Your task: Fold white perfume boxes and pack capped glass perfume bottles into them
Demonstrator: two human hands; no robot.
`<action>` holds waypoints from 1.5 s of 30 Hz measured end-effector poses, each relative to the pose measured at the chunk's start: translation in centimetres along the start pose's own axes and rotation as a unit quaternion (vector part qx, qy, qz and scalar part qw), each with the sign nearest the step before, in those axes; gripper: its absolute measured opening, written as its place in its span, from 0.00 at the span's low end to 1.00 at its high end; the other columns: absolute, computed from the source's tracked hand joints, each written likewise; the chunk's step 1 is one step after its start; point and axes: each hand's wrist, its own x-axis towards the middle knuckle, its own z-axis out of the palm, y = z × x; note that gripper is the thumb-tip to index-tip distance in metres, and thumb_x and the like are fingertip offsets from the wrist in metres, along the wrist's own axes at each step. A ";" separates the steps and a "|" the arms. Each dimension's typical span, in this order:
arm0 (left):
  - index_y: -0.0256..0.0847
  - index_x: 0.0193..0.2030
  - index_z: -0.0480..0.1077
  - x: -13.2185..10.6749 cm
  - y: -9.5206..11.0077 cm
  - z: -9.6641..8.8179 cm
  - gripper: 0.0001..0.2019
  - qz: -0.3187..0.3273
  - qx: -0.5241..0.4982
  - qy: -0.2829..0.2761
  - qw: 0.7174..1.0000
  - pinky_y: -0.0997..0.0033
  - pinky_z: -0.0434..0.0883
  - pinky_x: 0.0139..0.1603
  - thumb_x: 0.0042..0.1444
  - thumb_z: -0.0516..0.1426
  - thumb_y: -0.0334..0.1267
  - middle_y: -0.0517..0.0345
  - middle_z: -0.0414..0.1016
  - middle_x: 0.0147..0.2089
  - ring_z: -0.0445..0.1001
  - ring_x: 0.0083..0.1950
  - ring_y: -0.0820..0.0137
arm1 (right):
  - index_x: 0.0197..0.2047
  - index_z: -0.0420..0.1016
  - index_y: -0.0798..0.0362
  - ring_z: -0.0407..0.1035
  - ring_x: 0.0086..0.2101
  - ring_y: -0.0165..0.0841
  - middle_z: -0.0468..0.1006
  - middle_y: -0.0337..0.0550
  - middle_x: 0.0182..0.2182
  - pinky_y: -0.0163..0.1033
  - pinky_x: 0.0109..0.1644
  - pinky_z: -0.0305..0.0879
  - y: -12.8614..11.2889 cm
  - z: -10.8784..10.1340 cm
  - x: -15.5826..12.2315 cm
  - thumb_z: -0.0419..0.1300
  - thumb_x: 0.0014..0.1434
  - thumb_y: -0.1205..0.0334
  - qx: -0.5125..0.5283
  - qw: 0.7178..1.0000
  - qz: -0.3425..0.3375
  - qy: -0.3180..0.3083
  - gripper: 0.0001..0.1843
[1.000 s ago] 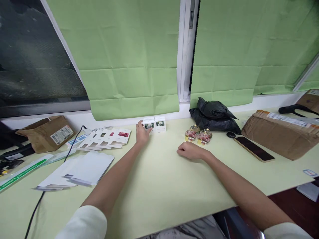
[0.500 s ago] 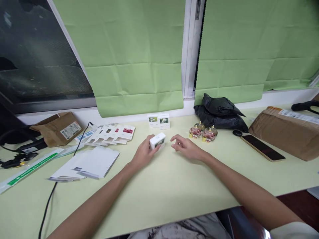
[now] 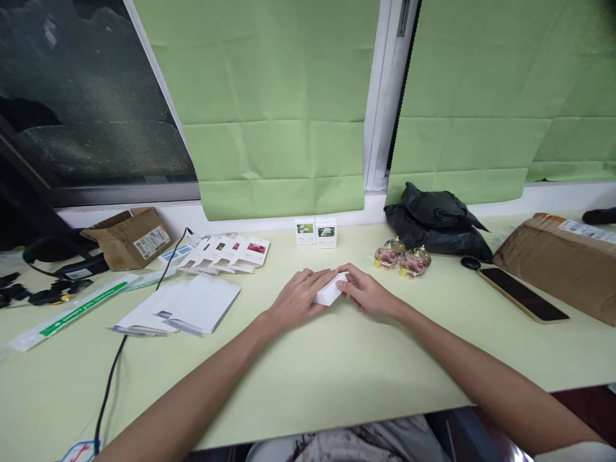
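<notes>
A small white box [image 3: 329, 292] is held between my two hands over the middle of the table, tilted, with a plain white side toward me. My left hand [image 3: 299, 298] wraps over its left side and top. At its right end, my right hand [image 3: 364, 290] grips with thumb and fingers. The printed picture on this box is hidden now. Behind my hands, two similar white boxes stand upright side by side: one on the left [image 3: 305, 231] and one on the right [image 3: 326, 233], each with a white flower picture.
Flattened printed cartons [image 3: 235, 254] and plain white folded cartons [image 3: 199, 303] lie left, near a brown cardboard box [image 3: 129, 240] and a black cable [image 3: 114, 366]. To the right are several small glass bottles [image 3: 414, 263], black plastic bags [image 3: 440, 231], a phone [image 3: 523, 295] and a brown parcel [image 3: 561, 260].
My right hand has closed onto the white box, which only my left hand held before. The box has turned, so its picture no longer shows. The camera view has shifted slightly left.
</notes>
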 end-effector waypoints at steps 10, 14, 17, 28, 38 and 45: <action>0.47 0.81 0.45 -0.1 0.0 0.5 0.41 0.013 0.024 0.002 1.000 0.46 0.69 0.63 0.68 0.55 0.59 0.44 0.64 0.72 0.66 0.63 0.51 | 0.58 0.68 0.46 0.68 0.22 0.29 0.69 0.32 0.27 0.31 0.18 0.67 1.4 -0.2 1.0 0.58 0.67 0.48 0.110 0.991 0.074 -0.023 0.20; 0.47 0.79 0.50 -0.1 -0.8 1.3 0.45 0.015 0.029 0.026 0.999 0.45 0.69 0.63 0.62 0.58 0.65 0.41 0.65 0.69 0.66 0.64 0.48 | 0.56 0.69 0.47 0.69 0.25 0.29 0.71 0.35 0.32 0.32 0.20 0.70 1.6 0.1 1.1 0.59 0.66 0.51 0.133 0.988 0.075 -0.028 0.17; 0.47 0.78 0.51 0.0 -0.9 1.7 0.47 0.010 0.035 0.038 0.999 0.43 0.68 0.63 0.59 0.59 0.68 0.40 0.66 0.68 0.66 0.64 0.46 | 0.56 0.69 0.46 0.70 0.28 0.29 0.72 0.37 0.35 0.33 0.24 0.74 1.6 0.2 1.1 0.60 0.64 0.54 0.145 0.986 0.079 -0.033 0.18; 0.47 0.71 0.60 0.2 -0.6 1.0 0.42 -0.040 -0.018 0.041 0.998 0.47 0.69 0.61 0.56 0.63 0.67 0.44 0.67 0.64 0.63 0.63 0.49 | 0.58 0.65 0.43 0.74 0.38 0.37 0.74 0.42 0.47 0.46 0.40 0.78 1.7 -0.8 0.9 0.54 0.56 0.67 0.111 0.993 0.037 -0.016 0.26; 0.47 0.68 0.61 0.0 -1.5 1.2 0.37 -0.087 -0.064 0.083 0.991 0.51 0.67 0.61 0.59 0.64 0.62 0.46 0.67 0.62 0.63 0.61 0.53 | 0.41 0.77 0.48 0.65 0.53 0.42 0.76 0.46 0.48 0.51 0.62 0.60 -0.8 -0.2 -0.2 0.54 0.66 0.72 -0.205 0.942 -0.249 0.094 0.12; 0.48 0.69 0.61 -0.1 -1.5 1.5 0.39 -0.089 0.008 0.091 0.992 0.46 0.61 0.63 0.58 0.63 0.65 0.44 0.67 0.63 0.62 0.64 0.49 | 0.26 0.73 0.52 0.70 0.40 0.37 0.77 0.41 0.31 0.42 0.51 0.62 0.0 -0.6 0.5 0.55 0.73 0.56 -0.128 0.981 -0.141 0.040 0.23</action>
